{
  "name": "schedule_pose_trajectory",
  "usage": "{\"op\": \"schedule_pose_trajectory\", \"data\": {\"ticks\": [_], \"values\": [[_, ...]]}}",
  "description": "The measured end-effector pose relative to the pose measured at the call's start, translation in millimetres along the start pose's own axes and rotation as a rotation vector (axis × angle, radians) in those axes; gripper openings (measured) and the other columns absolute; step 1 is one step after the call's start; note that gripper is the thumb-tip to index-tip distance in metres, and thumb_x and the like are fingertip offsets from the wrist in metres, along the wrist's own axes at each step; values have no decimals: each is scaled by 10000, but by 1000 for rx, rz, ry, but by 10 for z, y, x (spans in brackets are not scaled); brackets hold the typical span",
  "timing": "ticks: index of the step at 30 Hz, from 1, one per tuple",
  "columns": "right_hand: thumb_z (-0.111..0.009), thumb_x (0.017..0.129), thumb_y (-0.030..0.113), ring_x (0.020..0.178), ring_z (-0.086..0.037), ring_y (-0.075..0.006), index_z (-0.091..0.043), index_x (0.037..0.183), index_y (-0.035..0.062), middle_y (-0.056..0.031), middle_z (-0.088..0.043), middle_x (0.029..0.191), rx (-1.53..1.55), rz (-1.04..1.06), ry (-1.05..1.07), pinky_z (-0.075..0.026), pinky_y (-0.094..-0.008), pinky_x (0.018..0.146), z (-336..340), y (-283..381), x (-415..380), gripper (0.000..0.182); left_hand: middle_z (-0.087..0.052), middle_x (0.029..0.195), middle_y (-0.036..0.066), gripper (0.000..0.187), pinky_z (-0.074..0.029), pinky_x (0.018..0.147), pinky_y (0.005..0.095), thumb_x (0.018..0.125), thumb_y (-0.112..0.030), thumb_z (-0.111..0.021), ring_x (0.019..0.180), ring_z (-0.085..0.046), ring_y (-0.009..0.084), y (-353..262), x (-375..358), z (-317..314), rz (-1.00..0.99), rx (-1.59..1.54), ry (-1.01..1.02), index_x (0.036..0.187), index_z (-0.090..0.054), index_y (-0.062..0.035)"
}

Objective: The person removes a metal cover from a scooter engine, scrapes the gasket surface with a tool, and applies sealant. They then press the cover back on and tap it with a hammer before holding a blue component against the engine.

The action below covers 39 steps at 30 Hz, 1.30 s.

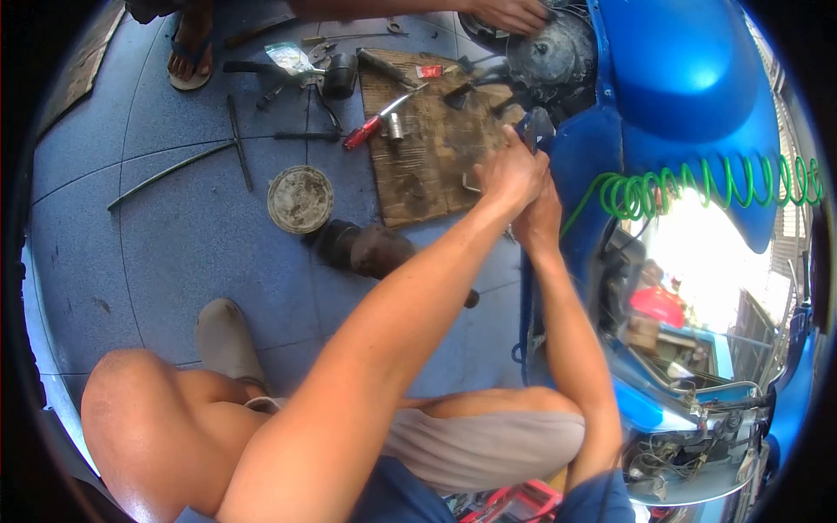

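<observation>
My left hand (513, 174) is closed at the side of the blue bodywork, and a dark hand tool (535, 129) sticks out above its fingers. Pressed against it from below, my right hand (539, 215) is closed as well; what its fingers grip is partly hidden. The tool's exact kind does not show. A coiled green air hose (632, 193) runs down close to my right wrist, but I cannot see whether it joins the tool. Just beyond my hands is a round, greasy hub (547, 54) among dark mechanical parts.
Another person's hand (514, 13) touches the hub area. Stained cardboard (423, 187) carries a red-handled screwdriver (364, 131) and a metal socket (395, 127). A round dirty lid (300, 200), a T-shaped wrench (234, 139) and dark cylindrical parts (379, 250) lie on the tiled floor.
</observation>
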State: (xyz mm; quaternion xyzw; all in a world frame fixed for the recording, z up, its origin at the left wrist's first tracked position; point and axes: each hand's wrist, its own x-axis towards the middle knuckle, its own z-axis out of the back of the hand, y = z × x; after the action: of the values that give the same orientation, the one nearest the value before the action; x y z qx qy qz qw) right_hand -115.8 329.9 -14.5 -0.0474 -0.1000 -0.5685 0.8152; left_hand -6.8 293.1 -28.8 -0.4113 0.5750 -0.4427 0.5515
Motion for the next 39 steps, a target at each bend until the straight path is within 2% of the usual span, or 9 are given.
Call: {"op": "schedule_pose_trajectory", "data": {"ticks": [8,10,21,30,39], "values": [[-691,931,256,1169,-623,-417,-537,1342,23,-209,-649,1252,-18,-12,-11,-527,-479,914,-40,-48,-2,497,-655,1210,385,927,-416,1057,602,879,-437,-533,1207,-614,504,-14,-4,22,18,-4,14,1563,-254,123],[-668,887,133,1074,-630,-478,-533,1287,-66,-274,-649,1144,7,-2,-34,-524,-514,892,-51,-37,0,467,-658,1204,385,926,-420,1058,595,879,-438,-532,1205,-616,503,-11,-2,15,19,3,14,1564,-255,122],[-674,879,140,1053,-627,-483,-536,1269,-72,-282,-645,1123,-3,18,-55,-521,-519,880,-65,-66,6,464,-669,1190,376,921,-413,1075,569,883,-441,-524,1219,-618,492,-28,-12,36,26,-4,28,1570,-261,112],[-666,886,118,1043,-631,-483,-552,1239,-47,-274,-652,1114,46,-17,-50,-527,-514,869,-13,15,4,406,-671,1189,373,913,-410,1066,584,883,-442,-520,1204,-622,498,-16,5,2,17,13,12,1569,-268,107],[-642,867,95,1052,-623,-489,-544,1254,-52,-283,-652,1120,10,2,-87,-520,-521,895,-84,-88,-23,425,-669,1191,375,916,-402,1080,591,884,-437,-529,1195,-617,518,5,38,-13,6,31,17,1561,-250,114]]}}
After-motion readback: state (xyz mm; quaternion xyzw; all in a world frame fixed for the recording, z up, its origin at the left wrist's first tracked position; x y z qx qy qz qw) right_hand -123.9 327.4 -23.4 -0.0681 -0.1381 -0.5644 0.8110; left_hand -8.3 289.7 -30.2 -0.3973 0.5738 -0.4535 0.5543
